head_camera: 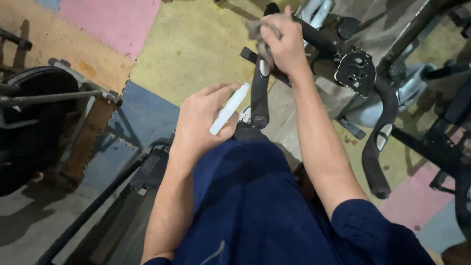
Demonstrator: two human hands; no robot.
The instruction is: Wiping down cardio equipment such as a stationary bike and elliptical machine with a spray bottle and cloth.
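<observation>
Right hand [287, 41] bunches a grey cloth [257, 32] against the exercise bike's black handlebar [259, 93], fingers clenched around it; left hand [201, 120] wraps a white spray bottle [229, 109] just below

Around the exercise bike [363, 73]: two hands, the left hand [201, 120] and the right hand [284, 41]; one white bottle [229, 109]; one grey cloth [257, 32]; two black handlebar grips [259, 93]; one flywheel machine [34, 113] far left.

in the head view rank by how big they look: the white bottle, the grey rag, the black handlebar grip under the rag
1. handlebar grip
2. white bottle
3. grey rag, mostly hidden by the right hand, so unsure
</observation>
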